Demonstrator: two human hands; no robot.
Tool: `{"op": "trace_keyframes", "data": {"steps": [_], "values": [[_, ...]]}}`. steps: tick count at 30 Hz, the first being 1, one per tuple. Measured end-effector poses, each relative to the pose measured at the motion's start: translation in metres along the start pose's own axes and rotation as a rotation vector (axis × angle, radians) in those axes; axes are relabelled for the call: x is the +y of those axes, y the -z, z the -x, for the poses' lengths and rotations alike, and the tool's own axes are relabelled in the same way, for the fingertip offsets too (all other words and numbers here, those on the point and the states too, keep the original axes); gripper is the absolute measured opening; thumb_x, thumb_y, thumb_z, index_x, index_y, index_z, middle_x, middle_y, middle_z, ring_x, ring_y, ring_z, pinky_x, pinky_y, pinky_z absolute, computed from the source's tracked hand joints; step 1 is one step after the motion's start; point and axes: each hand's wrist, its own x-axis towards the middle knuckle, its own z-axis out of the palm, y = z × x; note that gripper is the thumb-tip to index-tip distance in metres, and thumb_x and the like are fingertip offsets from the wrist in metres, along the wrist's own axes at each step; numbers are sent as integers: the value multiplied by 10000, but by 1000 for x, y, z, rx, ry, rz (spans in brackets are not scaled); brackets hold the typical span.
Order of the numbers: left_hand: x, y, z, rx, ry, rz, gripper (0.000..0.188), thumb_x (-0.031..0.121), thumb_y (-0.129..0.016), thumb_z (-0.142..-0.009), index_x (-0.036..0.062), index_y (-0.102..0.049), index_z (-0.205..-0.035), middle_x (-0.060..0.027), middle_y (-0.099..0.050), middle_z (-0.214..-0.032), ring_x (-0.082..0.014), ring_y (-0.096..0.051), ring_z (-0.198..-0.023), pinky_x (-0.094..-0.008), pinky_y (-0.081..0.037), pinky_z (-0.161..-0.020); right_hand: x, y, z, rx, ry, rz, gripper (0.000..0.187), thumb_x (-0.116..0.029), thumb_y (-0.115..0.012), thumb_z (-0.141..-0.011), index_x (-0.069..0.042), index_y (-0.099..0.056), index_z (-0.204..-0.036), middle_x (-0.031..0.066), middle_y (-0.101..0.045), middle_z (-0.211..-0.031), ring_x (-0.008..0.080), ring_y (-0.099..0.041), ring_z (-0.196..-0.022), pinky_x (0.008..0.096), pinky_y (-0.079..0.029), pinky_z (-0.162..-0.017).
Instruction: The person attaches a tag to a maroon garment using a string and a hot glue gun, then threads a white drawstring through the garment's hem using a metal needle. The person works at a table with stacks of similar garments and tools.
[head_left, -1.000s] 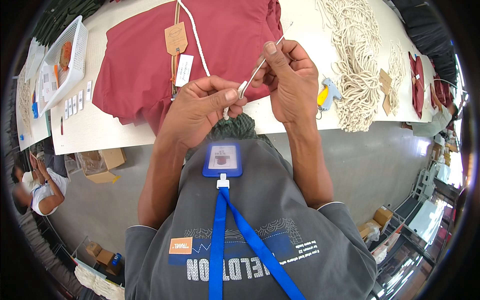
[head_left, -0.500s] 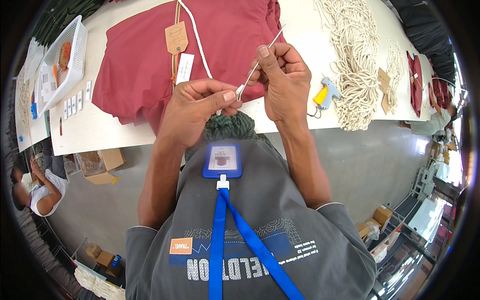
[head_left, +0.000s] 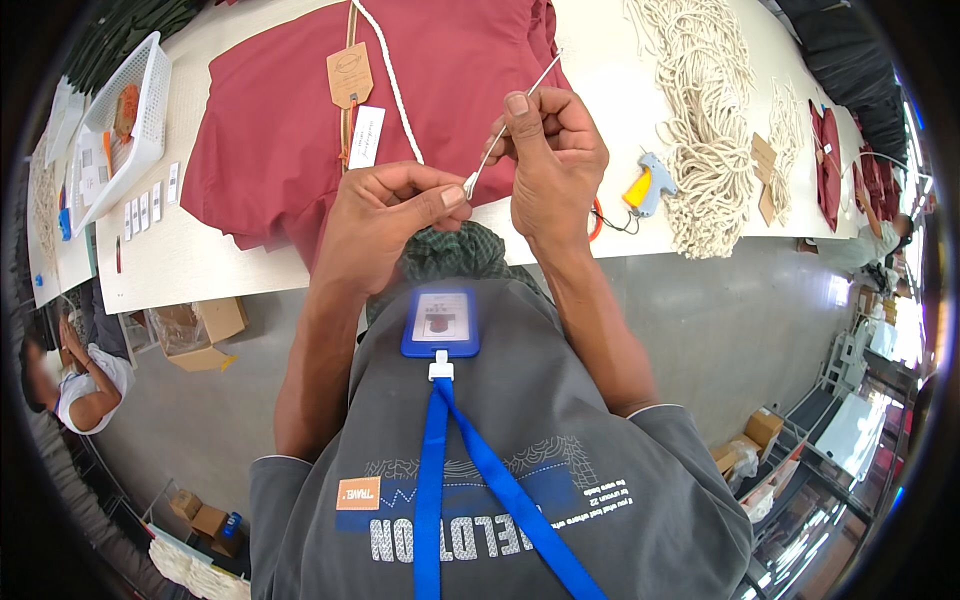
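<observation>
My left hand [head_left: 395, 215] pinches the end of a white cord [head_left: 395, 85] between thumb and forefinger. The cord runs up across a dark red garment [head_left: 270, 110] lying on the table. My right hand [head_left: 550, 150] grips a thin metal wire threader [head_left: 545, 72], slanted with its lower end meeting the cord end at my left fingertips. The threader's looped end is mostly covered by the cord and fingers. A brown tag [head_left: 349, 75] and a white tag [head_left: 366, 136] lie on the garment beside its zipper-like strip.
Right of my hands sits a grey and yellow tagging gun [head_left: 652, 185], beside a heap of cream cords [head_left: 705, 130]. A white basket [head_left: 150, 120] and small white labels [head_left: 144, 208] are at the left. The table's near edge runs below my hands; a person [head_left: 90, 385] is at far left.
The threader's loop, plainly seen before at my left fingertips, is now largely covered by cord. Both hands have shifted slightly left; an orange-red ring shows beside my right wrist.
</observation>
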Motion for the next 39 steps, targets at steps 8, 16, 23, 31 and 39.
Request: {"op": "trace_keyframes", "data": {"steps": [8,16,23,31,39], "values": [[-2,-2,1,35,39,-46,138,82,-708,-947,-27,-731,-1029,-112,-740,-835,-139,-698,-744,-260,-564,-705,6,0,-1,4,78,26,199,-160,-686,-990,-1,-593,-914,59,-643,-749,102,-619,-610,234,-517,-559],[-3,-5,1,54,57,-3,167,125,-732,-920,-25,-739,-993,-85,-732,-826,-128,-670,-740,-267,-541,-706,9,2,-5,27,103,61,203,-161,-678,-995,0,-591,-906,62,-645,-738,102,-618,-619,234,-518,-568],[-4,-4,1,65,63,6,162,131,-728,-923,-17,-738,-988,-84,-732,-826,-122,-664,-740,-264,-536,-707,14,5,-8,28,140,62,210,-169,-676,-997,-1,-592,-904,64,-647,-742,106,-621,-617,240,-523,-569],[-4,-5,1,73,127,54,196,140,-705,-951,-34,-710,-1042,-90,-724,-864,-122,-652,-758,-265,-528,-720,7,6,-10,29,91,77,193,-152,-694,-981,-8,-594,-899,49,-638,-730,91,-618,-608,230,-521,-566],[-9,-3,-1,-63,184,238,206,151,-674,-987,-42,-686,-1057,-91,-693,-896,-152,-638,-805,-281,-518,-746,-11,-1,-4,-30,103,106,169,-101,-750,-931,-22,-613,-872,6,-616,-689,48,-588,-575,190,-477,-507]]}}
